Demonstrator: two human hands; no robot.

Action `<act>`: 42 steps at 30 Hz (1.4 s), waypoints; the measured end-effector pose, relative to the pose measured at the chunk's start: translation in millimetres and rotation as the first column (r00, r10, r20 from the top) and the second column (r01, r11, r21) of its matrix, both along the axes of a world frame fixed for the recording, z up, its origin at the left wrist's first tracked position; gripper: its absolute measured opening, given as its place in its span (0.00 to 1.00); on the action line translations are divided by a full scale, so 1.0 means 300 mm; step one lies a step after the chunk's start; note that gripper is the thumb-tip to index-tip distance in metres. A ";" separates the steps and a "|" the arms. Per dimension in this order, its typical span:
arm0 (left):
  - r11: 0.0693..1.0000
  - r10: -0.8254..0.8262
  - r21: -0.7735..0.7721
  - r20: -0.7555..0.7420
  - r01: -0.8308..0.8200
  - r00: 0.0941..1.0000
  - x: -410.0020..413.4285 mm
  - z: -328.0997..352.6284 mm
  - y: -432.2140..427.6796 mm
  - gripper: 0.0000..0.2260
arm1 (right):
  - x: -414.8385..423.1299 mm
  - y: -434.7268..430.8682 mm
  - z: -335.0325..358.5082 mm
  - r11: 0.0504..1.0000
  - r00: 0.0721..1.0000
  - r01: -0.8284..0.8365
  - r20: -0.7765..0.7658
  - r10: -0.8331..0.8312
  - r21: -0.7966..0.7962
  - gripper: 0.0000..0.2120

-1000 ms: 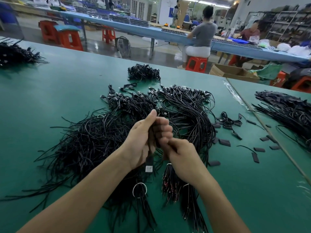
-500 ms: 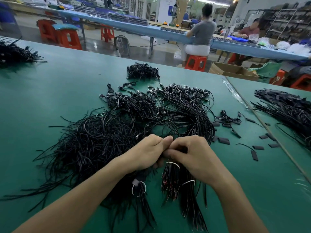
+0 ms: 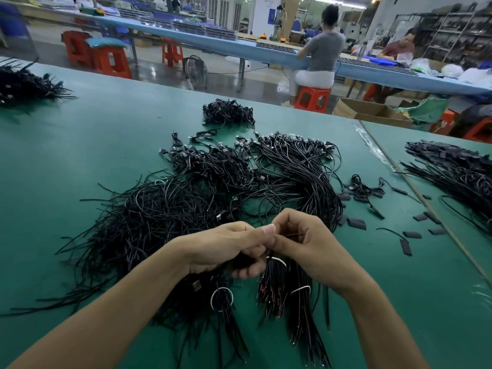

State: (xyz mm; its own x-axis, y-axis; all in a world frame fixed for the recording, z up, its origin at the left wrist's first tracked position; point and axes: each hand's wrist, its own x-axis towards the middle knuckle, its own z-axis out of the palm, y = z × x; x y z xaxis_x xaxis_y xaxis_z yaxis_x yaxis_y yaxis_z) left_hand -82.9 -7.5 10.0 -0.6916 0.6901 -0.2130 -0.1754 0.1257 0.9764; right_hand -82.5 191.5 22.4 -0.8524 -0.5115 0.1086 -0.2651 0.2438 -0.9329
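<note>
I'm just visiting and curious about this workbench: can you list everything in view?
Table: one, green, foreground.
Loose cable pile: one, black, centre-left.
Connector-ended cables: one sheaf, black, centre-right.
Small cable heap: one, black, far centre.
Tied bundles: about three, black with white ties, front centre.
Sleeve pieces: many, black, scattered right.
Stools: several, orange, beyond the table.
Cardboard box: one, brown, floor beyond.
Seated people: two, at the blue bench behind.
Single cable: one, black, pinched above the bundles.
Left hand: pinches the single cable.
Right hand: pinches it too.
</note>
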 end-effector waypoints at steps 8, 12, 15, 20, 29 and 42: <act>0.929 0.370 0.030 -0.089 -0.369 0.925 -0.001 -0.031 0.057 0.25 | -0.018 -0.021 -0.018 0.988 0.980 0.152 -0.137 -0.148 0.022 0.05; 0.890 0.456 0.022 -0.051 -0.456 0.888 -0.005 -0.022 0.060 0.24 | -0.024 -0.050 -0.016 0.983 0.961 0.186 -0.210 -0.179 0.010 0.08; 0.900 0.401 0.076 0.247 -0.430 0.882 -0.003 -0.007 0.049 0.22 | -0.024 -0.095 -0.020 0.979 0.953 0.202 -0.235 -0.191 0.024 0.10; 0.935 0.257 0.143 0.358 -0.325 0.898 -0.011 -0.015 0.010 0.24 | -0.033 -0.157 -0.019 0.968 0.914 0.247 -0.340 -0.222 0.031 0.12; 0.737 0.674 -0.004 0.066 -0.676 0.736 -0.058 -0.069 -0.038 0.29 | -0.055 -0.168 -0.067 0.906 0.902 0.401 -0.231 -0.364 0.136 0.06; 0.527 0.849 0.075 -0.023 -0.846 0.527 -0.073 -0.034 -0.054 0.31 | -0.006 -0.275 -0.231 0.762 0.981 0.127 -0.196 0.000 0.635 0.09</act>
